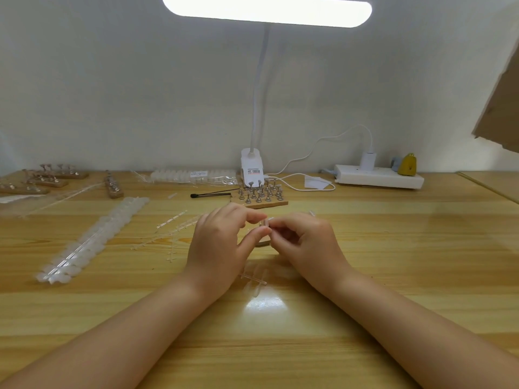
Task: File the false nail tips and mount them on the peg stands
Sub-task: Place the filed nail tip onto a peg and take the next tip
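Both hands meet above the wooden table (393, 248): left hand (222, 245) and right hand (306, 242) each pinch a small clear nail tip (265, 224) between curled fingers, its shape mostly hidden. Behind stands a peg stand (259, 196) with metal pegs. The lamp clamp (252, 167) label is unreadable.

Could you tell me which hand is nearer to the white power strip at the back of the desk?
The right hand. The power strip lies beyond it and off to its right, while the left hand sits farther away, on the right hand's other side.
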{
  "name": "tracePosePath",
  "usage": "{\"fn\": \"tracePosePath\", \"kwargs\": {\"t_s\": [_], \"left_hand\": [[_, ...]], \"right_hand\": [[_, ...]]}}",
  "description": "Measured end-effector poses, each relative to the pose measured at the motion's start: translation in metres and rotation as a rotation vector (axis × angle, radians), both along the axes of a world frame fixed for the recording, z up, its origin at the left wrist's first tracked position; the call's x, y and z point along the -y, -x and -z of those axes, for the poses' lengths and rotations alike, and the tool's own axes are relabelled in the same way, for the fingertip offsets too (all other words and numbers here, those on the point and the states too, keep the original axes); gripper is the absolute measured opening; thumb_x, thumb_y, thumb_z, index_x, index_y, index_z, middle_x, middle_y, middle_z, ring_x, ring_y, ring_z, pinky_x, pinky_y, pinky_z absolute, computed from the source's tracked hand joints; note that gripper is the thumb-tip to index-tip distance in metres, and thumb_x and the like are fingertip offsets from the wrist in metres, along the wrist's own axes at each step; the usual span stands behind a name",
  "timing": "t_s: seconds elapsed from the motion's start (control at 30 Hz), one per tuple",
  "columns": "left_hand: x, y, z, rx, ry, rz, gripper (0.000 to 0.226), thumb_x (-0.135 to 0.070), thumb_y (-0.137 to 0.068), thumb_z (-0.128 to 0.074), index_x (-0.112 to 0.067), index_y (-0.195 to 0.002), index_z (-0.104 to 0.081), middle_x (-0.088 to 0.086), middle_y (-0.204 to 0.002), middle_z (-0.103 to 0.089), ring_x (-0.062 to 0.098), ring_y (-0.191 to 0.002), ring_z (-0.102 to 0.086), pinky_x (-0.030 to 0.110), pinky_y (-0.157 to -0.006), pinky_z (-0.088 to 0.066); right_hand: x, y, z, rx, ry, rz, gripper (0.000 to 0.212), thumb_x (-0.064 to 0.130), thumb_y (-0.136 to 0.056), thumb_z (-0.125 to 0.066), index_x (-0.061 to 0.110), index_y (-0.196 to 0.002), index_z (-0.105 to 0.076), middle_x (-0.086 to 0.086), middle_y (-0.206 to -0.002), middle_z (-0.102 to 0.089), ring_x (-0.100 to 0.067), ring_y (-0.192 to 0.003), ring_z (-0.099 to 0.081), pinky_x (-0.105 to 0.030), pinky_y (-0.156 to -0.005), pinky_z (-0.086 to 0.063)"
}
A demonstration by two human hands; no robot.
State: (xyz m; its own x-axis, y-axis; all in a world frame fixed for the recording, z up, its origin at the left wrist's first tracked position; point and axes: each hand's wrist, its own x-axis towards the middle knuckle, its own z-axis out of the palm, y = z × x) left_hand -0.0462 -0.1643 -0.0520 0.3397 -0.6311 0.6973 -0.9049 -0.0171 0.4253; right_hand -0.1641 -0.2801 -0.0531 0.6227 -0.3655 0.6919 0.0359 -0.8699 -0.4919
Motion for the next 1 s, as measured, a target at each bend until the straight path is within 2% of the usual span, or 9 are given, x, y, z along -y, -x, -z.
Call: {"fn": "tracePosePath", "kwargs": {"t_s": [0.1,0.23,0.43,0.53,0.63,0.7,0.83,0.9,1.0], "left_hand": [[0.0002,0.0002,0.0002,0.002,-0.002,0.002,0.014,-0.03,-0.086,-0.068,-0.022,-0.097,-0.07,-0.009,-0.093,-0.065,0.014,-0.084,-0.06,0.046,-0.082,-0.045],[-0.0001,-0.0005,0.0005,0.012,-0.011,0.006,0.013,-0.031,-0.087,-0.067,-0.024,-0.097,-0.07,-0.012,-0.093,-0.065,0.012,-0.084,-0.059,0.043,-0.083,-0.043],[0.0013,-0.0035,0.0017,-0.065,0.011,0.046,0.018,-0.036,-0.082,-0.069,-0.03,-0.098,-0.073,-0.015,-0.094,-0.067,0.011,-0.092,-0.06,0.043,-0.087,-0.042],[0.0012,-0.0043,0.002,-0.113,0.008,0.067,0.022,-0.042,-0.08,-0.065,-0.035,-0.1,-0.072,-0.017,-0.094,-0.068,0.01,-0.095,-0.059,0.042,-0.091,-0.04],[0.0022,-0.0023,0.0037,-0.028,0.009,-0.016,0.019,-0.035,-0.081,-0.072,-0.031,-0.1,-0.074,-0.016,-0.093,-0.07,0.016,-0.093,-0.059,0.042,-0.087,-0.04],[0.0024,0.0003,0.0045,0.001,0.001,-0.077,0.019,-0.033,-0.08,-0.072,-0.029,-0.099,-0.073,-0.016,-0.092,-0.069,0.016,-0.09,-0.058,0.037,-0.085,-0.037],[-0.0006,0.0001,0.002,-0.068,-0.02,-0.093,0.019,-0.049,-0.084,-0.058,-0.037,-0.087,-0.072,-0.025,-0.085,-0.066,0.004,-0.089,-0.055,0.025,-0.084,-0.023],[-0.0017,0.0002,0.001,-0.058,-0.037,-0.097,0.016,-0.047,-0.084,-0.062,-0.037,-0.08,-0.073,-0.023,-0.08,-0.068,0.006,-0.088,-0.058,0.027,-0.084,-0.025],[-0.0016,0.0036,0.0017,-0.047,-0.05,-0.105,0.012,-0.04,-0.08,-0.067,-0.033,-0.073,-0.075,-0.017,-0.072,-0.07,0.013,-0.084,-0.063,0.03,-0.082,-0.027]], "right_hand": [[0.0005,0.001,-0.0002,-0.006,-0.002,-0.012,0.01,0.005,-0.084,-0.071,0.01,-0.091,-0.076,0.003,-0.077,-0.071,-0.005,-0.07,-0.056,-0.016,-0.069,-0.043],[0.001,0.0001,0.0009,0.011,0.031,-0.01,0.011,0.002,-0.082,-0.071,0.009,-0.089,-0.075,0.003,-0.077,-0.069,0.004,-0.067,-0.051,-0.01,-0.068,-0.04],[0.0033,0.0025,0.0012,0.006,0.076,-0.049,0.006,0.001,-0.083,-0.069,0.004,-0.084,-0.074,-0.005,-0.074,-0.066,-0.014,-0.066,-0.057,-0.031,-0.061,-0.049],[0.0038,0.0039,-0.0001,-0.003,0.106,-0.045,0.006,-0.001,-0.082,-0.068,0.003,-0.082,-0.073,-0.005,-0.072,-0.063,-0.013,-0.065,-0.053,-0.029,-0.06,-0.046],[0.004,0.0022,-0.0005,-0.024,0.098,-0.004,0.005,0.001,-0.083,-0.069,0.005,-0.083,-0.073,-0.006,-0.072,-0.064,-0.015,-0.067,-0.054,-0.031,-0.062,-0.046],[0.0033,0.0006,0.0001,-0.033,0.084,0.024,0.005,0.004,-0.083,-0.07,0.005,-0.085,-0.074,-0.006,-0.074,-0.066,-0.015,-0.069,-0.056,-0.031,-0.065,-0.046],[0.0032,0.0004,0.0007,-0.034,0.064,0.031,0.005,0.006,-0.083,-0.071,0.007,-0.087,-0.075,-0.003,-0.076,-0.068,-0.011,-0.069,-0.055,-0.026,-0.066,-0.045],[0.0019,0.0009,0.0011,-0.041,0.099,0.011,0.007,0.004,-0.083,-0.07,0.008,-0.086,-0.075,0.0,-0.075,-0.067,-0.006,-0.068,-0.052,-0.025,-0.065,-0.046],[0.0012,0.0018,0.0027,-0.054,0.184,-0.01,0.009,-0.003,-0.08,-0.069,0.004,-0.084,-0.073,-0.006,-0.073,-0.065,-0.013,-0.064,-0.055,-0.035,-0.06,-0.05]]}}
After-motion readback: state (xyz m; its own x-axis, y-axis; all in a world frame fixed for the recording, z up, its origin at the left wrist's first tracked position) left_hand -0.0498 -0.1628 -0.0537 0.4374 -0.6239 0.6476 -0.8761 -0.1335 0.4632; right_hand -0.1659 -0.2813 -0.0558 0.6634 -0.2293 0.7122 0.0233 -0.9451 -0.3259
